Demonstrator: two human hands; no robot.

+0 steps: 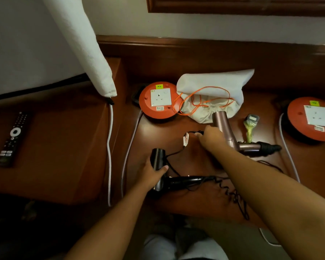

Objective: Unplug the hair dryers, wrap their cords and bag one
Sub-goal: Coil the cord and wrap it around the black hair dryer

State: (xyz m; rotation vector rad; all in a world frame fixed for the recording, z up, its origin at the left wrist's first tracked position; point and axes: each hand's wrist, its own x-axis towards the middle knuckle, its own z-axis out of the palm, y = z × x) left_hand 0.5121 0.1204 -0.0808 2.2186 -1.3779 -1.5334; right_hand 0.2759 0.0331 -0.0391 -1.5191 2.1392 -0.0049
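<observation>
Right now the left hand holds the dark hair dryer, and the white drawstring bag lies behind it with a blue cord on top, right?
Nearly. The left hand does have its grip on the dark hair dryer, and the white drawstring bag lies behind it, but the head view shows its cord is orange, not blue.

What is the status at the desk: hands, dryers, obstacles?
Left hand grips dark dryer. Right hand pinches its cord. Pink dryer lies beside the bag. Both reel sockets empty; loose cord coils at desk edge.
</observation>
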